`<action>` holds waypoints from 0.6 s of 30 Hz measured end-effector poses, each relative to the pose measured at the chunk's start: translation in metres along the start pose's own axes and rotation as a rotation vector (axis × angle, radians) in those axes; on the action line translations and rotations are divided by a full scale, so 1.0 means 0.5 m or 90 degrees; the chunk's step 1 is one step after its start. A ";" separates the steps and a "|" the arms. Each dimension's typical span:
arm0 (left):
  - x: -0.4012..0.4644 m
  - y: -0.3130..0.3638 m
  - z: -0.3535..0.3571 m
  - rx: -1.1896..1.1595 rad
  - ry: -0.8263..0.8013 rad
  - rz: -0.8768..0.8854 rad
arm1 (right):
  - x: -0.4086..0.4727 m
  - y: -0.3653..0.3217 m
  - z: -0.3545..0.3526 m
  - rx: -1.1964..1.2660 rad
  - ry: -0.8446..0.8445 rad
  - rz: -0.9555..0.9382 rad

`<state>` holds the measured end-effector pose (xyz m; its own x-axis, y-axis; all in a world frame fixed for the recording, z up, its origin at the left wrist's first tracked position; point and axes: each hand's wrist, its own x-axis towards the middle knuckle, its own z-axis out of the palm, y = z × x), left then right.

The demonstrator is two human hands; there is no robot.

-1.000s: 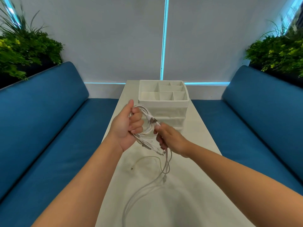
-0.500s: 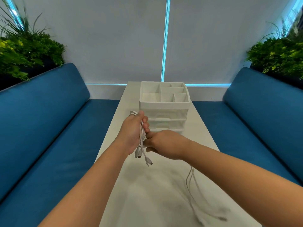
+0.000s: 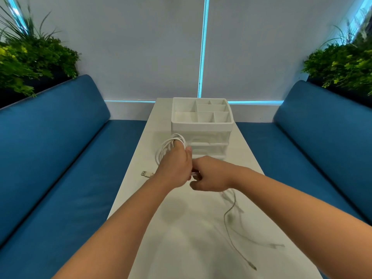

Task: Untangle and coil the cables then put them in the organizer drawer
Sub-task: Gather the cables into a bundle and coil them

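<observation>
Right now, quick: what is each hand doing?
Left hand: grips the coiled white cable loops.
Right hand: fingers curled, pinching the white cable strand beside the left hand.

white cables (image 3: 169,146), white organizer (image 3: 202,125), white table (image 3: 193,228), blue seats (image 3: 60,158), green plants (image 3: 30,57).

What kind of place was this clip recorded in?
Probably a booth-style seating nook in an office or lounge. A narrow white table runs between two blue cushioned benches, with leafy planters behind the backrests and lit strips in the pale wall.
</observation>
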<state>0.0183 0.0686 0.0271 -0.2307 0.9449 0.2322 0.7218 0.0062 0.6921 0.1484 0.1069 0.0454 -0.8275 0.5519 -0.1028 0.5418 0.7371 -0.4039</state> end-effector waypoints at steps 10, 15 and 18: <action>-0.024 -0.003 -0.053 0.085 -0.211 -0.028 | -0.002 0.013 -0.043 -0.137 0.081 -0.020; -0.026 -0.013 -0.092 0.026 -0.357 -0.055 | -0.002 0.019 -0.070 0.037 0.039 -0.061; -0.028 -0.020 -0.100 -0.089 -0.397 -0.040 | 0.002 0.028 -0.096 0.175 0.000 -0.059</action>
<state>-0.0183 0.0392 0.0512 0.1839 0.9574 -0.2228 0.6171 0.0641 0.7843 0.1622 0.1362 0.0833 -0.8713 0.4878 -0.0540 0.4039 0.6504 -0.6433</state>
